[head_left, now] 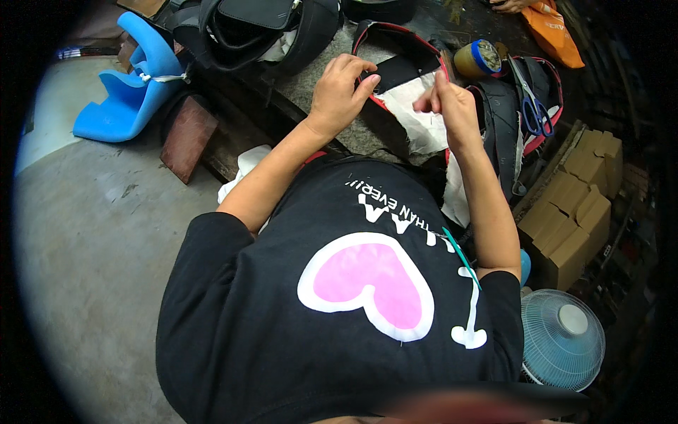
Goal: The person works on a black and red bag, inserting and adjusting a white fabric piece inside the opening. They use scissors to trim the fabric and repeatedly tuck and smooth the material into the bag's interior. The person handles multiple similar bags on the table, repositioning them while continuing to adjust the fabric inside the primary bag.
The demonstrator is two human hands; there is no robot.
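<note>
An unfinished black bag [413,116] with red edging and a white lining lies before me at the work table's edge. My left hand [340,97] is at its left rim, with thumb and fingers closed around the red edging. Over the right side of the lining is my right hand [455,113], its fingers curled in and pinched together. Whatever is in that pinch is too small to make out. Scissors [534,113] with blue handles rest on black bag pieces [500,116] to the right. A jar [477,59] with a blue rim stands just beyond my right hand.
More black bags [261,32] are piled at the far left of the table. A blue moulded plastic piece [134,85] and a brown board [189,139] are at left. Cardboard boxes [572,212] and a fan [563,339] stand at right. Another person's hand [510,6] is near an orange bag [553,34].
</note>
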